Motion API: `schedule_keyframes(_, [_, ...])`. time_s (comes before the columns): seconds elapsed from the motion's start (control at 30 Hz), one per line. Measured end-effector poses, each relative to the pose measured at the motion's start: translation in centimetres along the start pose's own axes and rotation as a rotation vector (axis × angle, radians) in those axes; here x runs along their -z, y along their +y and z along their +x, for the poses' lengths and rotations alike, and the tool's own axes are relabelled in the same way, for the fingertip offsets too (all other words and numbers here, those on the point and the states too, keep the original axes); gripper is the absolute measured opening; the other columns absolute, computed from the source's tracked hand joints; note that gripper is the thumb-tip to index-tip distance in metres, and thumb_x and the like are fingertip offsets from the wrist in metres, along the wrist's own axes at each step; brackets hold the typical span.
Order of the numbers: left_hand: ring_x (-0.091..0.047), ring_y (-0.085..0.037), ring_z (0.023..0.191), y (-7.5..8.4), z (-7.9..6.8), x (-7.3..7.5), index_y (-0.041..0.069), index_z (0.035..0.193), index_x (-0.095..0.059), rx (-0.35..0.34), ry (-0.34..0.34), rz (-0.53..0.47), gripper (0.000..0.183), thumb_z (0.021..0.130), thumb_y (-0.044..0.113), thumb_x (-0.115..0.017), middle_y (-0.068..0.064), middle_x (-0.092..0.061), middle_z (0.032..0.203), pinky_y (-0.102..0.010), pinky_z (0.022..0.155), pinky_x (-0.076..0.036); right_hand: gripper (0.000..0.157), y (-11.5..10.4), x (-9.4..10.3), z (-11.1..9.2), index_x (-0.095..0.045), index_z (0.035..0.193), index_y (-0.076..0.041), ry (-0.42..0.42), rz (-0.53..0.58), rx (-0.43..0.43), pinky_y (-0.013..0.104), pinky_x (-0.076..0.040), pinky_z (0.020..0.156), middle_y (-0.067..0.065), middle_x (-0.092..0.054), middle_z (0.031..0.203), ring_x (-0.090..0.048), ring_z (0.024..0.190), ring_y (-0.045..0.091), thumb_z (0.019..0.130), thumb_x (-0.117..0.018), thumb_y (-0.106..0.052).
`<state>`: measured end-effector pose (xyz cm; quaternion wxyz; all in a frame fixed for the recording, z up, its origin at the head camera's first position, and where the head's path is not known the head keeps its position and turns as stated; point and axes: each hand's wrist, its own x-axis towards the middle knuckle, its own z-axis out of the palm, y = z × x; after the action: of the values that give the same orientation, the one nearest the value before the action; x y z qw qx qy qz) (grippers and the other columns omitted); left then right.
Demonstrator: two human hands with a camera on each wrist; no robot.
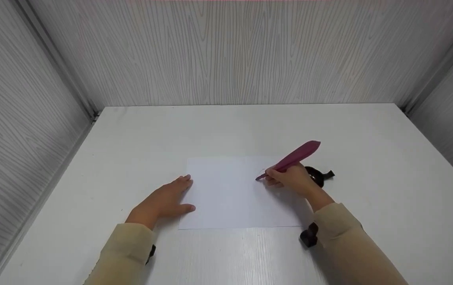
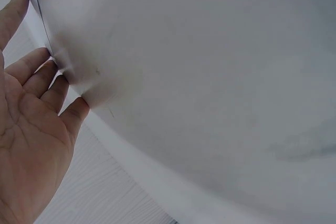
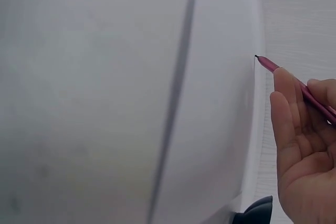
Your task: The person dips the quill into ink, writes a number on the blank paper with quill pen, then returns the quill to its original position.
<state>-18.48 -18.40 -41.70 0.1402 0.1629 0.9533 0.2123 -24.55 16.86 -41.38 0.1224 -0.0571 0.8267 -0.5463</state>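
A blank-looking white sheet of paper (image 1: 218, 194) lies flat on the white table. My left hand (image 1: 167, 200) rests at its left edge, thumb spread from the straight fingers; in the left wrist view the fingertips (image 2: 79, 106) touch the sheet's edge. With thumb and fingers, my right hand (image 1: 295, 180) pinches a dark red feather-shaped pen (image 1: 299, 155) over the right half. The pen tilts up to the right, its tip at the paper, near a short faint curved line (image 1: 262, 170). In the right wrist view the pen's dark tip (image 3: 256, 56) shows beyond the fingers.
Partly hidden behind the right hand is a glossy black rounded object (image 1: 315, 176) with a short stub. The white table (image 1: 151, 138) is bounded by grey wood-grain panels (image 1: 226, 51) at the back and both sides. Black wrist devices (image 1: 309, 235) sit by the beige sleeves.
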Motion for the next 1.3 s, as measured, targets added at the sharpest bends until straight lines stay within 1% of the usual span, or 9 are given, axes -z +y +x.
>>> schedule_keyframes(0.37, [-0.017, -0.028, 0.142, 0.2, 0.0, 0.1, 0.003, 0.148, -0.033, 0.019, -0.015, 0.008, 0.076, 0.088, 0.033, -0.069, -0.008, -0.023, 0.156, -0.045, 0.114, -0.017, 0.026, 0.2, 0.0, -0.6, -0.070, 0.103, 0.001, -0.055, -0.044, 0.013, 0.032, -0.057, 0.074, 0.012, -0.071, 0.091, -0.070, 0.083, 0.021, 0.090, -0.068, -0.021])
schedule_keyframes(0.47, [-0.017, -0.028, 0.142, 0.2, -0.1, 0.1, 0.002, 0.147, -0.032, 0.014, -0.018, 0.014, 0.076, 0.089, 0.033, -0.068, -0.008, -0.023, 0.156, -0.045, 0.114, -0.017, 0.026, 0.2, 0.1, -0.8, -0.070, 0.103, 0.001, -0.082, -0.061, 0.021, 0.032, -0.057, 0.075, 0.011, -0.071, 0.091, -0.069, 0.083, 0.021, 0.090, -0.068, -0.022])
schedule_keyframes(0.7, [-0.018, -0.029, 0.142, 0.3, -0.3, 0.3, 0.000, 0.147, -0.032, -0.012, -0.019, 0.025, 0.075, 0.089, 0.033, -0.067, -0.010, -0.023, 0.155, -0.044, 0.114, -0.018, 0.025, -0.1, 0.1, -1.1, -0.071, 0.100, -0.004, -0.110, -0.079, -0.008, 0.031, -0.056, 0.073, 0.008, -0.072, 0.087, -0.069, 0.082, 0.018, 0.089, -0.069, -0.027])
schedule_keyframes(0.93, [-0.018, -0.029, 0.142, 0.3, -0.2, 0.4, 0.001, 0.147, -0.031, -0.003, -0.031, 0.044, 0.076, 0.090, 0.036, -0.066, -0.010, -0.022, 0.156, -0.045, 0.114, -0.018, 0.027, 0.0, 0.1, -1.5, -0.071, 0.100, -0.003, -0.141, -0.084, 0.007, 0.032, -0.057, 0.073, 0.008, -0.072, 0.086, -0.070, 0.081, 0.020, 0.089, -0.069, -0.027])
schedule_keyframes(1.1, [-0.018, -0.030, 0.142, 0.1, -0.1, 0.2, -0.001, 0.147, -0.032, -0.013, -0.027, 0.057, 0.076, 0.090, 0.036, -0.065, -0.012, -0.022, 0.155, -0.045, 0.113, -0.018, 0.031, 0.1, 0.2, -1.8, -0.071, 0.101, -0.001, -0.166, -0.077, 0.008, 0.033, -0.057, 0.074, 0.009, -0.072, 0.088, -0.070, 0.081, 0.021, 0.088, -0.069, -0.029])
schedule_keyframes(1.3, [-0.017, -0.028, 0.142, 0.1, -0.1, 0.1, 0.002, 0.148, -0.031, 0.005, -0.022, 0.037, 0.075, 0.090, 0.035, -0.066, -0.009, -0.021, 0.156, -0.044, 0.114, -0.017, 0.032, 0.3, 0.5, -2.3, -0.071, 0.104, -0.001, -0.195, -0.080, 0.022, 0.033, -0.057, 0.074, 0.010, -0.072, 0.089, -0.070, 0.082, 0.021, 0.089, -0.069, -0.030])
